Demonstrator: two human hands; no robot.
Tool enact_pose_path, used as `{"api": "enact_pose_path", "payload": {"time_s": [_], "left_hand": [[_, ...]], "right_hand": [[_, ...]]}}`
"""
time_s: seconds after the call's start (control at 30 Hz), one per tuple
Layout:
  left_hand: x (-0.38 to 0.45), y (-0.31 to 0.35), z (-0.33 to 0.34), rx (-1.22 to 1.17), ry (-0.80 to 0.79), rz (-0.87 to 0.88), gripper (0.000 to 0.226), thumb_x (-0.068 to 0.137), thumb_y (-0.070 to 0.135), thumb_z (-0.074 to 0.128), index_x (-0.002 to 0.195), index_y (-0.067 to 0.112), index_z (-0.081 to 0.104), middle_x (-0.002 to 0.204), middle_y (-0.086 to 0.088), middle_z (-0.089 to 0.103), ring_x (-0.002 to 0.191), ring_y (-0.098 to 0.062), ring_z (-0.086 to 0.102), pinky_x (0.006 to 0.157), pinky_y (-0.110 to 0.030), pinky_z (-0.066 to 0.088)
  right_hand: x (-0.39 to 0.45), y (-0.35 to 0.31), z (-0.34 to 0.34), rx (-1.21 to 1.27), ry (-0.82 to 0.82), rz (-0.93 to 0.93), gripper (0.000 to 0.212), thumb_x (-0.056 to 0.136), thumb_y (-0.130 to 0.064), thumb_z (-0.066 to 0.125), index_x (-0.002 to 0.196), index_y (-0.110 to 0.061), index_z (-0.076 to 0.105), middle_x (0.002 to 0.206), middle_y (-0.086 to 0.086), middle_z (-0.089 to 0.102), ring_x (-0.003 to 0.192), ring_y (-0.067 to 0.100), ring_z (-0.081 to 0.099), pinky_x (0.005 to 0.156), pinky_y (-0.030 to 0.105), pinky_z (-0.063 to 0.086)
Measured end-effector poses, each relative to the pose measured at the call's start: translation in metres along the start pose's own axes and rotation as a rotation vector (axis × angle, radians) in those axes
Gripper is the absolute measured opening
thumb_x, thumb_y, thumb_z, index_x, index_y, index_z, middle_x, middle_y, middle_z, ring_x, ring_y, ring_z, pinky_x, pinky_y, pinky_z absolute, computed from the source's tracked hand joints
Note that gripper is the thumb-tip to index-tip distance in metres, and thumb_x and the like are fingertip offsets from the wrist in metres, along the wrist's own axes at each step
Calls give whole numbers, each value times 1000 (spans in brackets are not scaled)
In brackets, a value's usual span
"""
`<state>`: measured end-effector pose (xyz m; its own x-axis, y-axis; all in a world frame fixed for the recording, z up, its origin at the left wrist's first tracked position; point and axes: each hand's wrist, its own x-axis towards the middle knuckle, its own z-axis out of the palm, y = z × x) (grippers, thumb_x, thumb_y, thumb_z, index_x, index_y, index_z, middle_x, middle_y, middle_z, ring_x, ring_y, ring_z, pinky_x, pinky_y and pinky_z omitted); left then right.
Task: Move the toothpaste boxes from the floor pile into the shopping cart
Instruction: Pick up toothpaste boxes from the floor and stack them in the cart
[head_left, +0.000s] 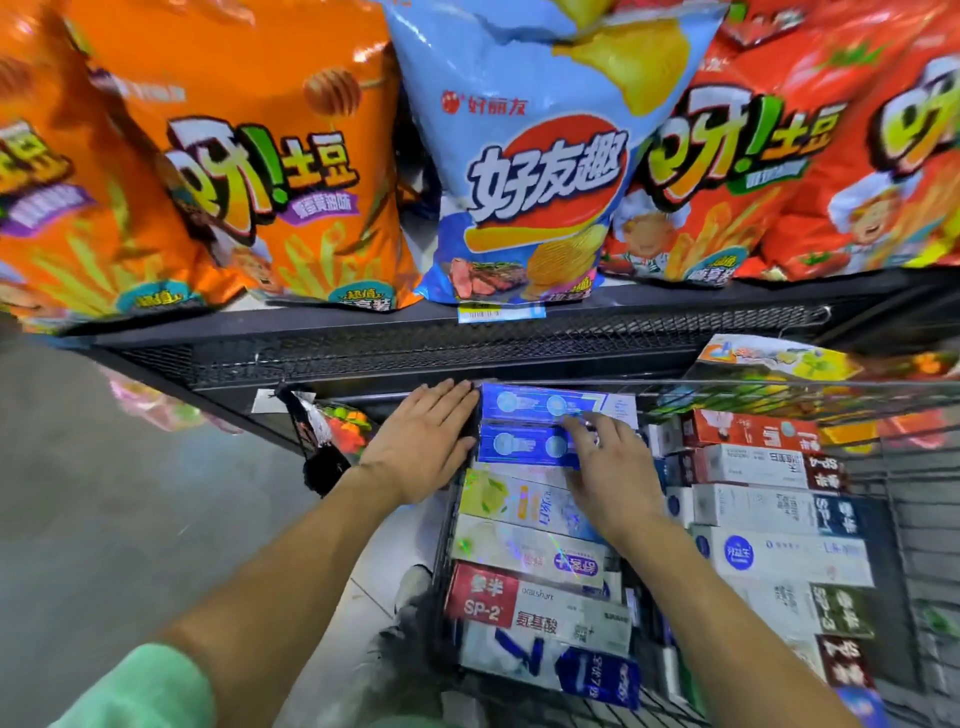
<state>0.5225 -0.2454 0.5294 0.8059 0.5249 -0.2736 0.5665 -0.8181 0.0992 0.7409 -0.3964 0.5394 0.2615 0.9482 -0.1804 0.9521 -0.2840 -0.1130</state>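
Hands are working at the cart's far end: left hand (423, 441) pressing flat against two blue toothpaste boxes (524, 431), right hand (608, 467) lying open-fingered on top, inside the shopping cart (893, 499).

Two hands (421, 441), two blue toothpaste boxes (524, 423) at the cart's far end, five snack bags (540, 156) on the shelf, one price tag (498, 312).

Your left hand (423, 441) presses flat against the end of two blue toothpaste boxes (524, 428) in the shopping cart (883, 499); your right hand (610, 467) rests on top of them.
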Motion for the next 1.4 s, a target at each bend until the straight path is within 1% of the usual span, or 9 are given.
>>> {"api": "enact_pose_path", "payload": {"time_s": [0.13,0.23,0.37,0.53,0.73,0.83,1.13,1.3,1.4], "left_hand": [[-33,1,-36,-5,57,-38,84,91,58,1,159,12,22,165,-5,21,153,-24,18,125,-41,11],[-73,-5,-63,-17,112,-136,83,92,58,9,155,10,34,161,-10,34,149,-27,31,122,-45,20],[-153,-14,-92,28,180,-359,80,94,60,13,155,13,33,160,-8,35,148,-27,32,120,-46,26],[-288,-16,-98,25,306,-666,76,93,60,24,144,12,52,144,-8,56,132,-30,52,106,-46,41],[-465,-27,-67,14,311,-1067,79,93,64,16,149,17,44,149,-5,50,136,-27,45,111,-44,35],[-550,-31,-41,13,311,-1235,77,94,64,16,150,19,41,149,-2,49,136,-24,44,110,-42,34],[-818,-63,54,-89,331,-1628,78,91,63,23,137,12,59,134,-10,62,124,-30,56,101,-45,43],[-942,-93,87,-141,310,-1776,73,91,61,31,131,9,63,129,-14,65,117,-33,61,97,-47,47],[-993,-119,105,-173,317,-1820,72,90,59,34,129,7,64,128,-16,66,115,-34,63,96,-48,50]], "right_hand": [[-21,-22,-35,-20,23,-10,61,77,-38,77,130,-10,62,126,18,62,113,39,60,92,47,53],[-33,-49,-67,-11,21,-54,66,88,-53,52,139,-11,55,139,19,56,125,39,52,105,48,45],[-44,-98,-112,-32,-4,-188,89,83,-70,15,149,-18,42,153,12,42,140,34,37,116,45,30],[-57,-181,-139,-119,40,-437,96,78,-73,5,151,-22,41,154,9,42,140,32,38,114,44,32],[-92,-323,-140,-110,78,-768,81,83,-68,28,138,-16,56,137,14,57,126,36,52,103,47,42],[-119,-405,-128,-149,59,-920,81,81,-69,27,131,-14,60,128,15,59,117,38,56,97,46,45],[-214,-688,-76,-327,8,-1237,95,75,-76,7,147,-24,42,147,7,45,134,30,42,108,40,33],[-270,-836,-49,-288,-40,-1346,74,92,-70,32,150,-23,37,154,6,40,139,28,37,113,39,30],[-294,-907,-32,-273,-66,-1402,79,88,-71,27,150,-23,36,156,6,37,142,28,35,115,39,28]]}}
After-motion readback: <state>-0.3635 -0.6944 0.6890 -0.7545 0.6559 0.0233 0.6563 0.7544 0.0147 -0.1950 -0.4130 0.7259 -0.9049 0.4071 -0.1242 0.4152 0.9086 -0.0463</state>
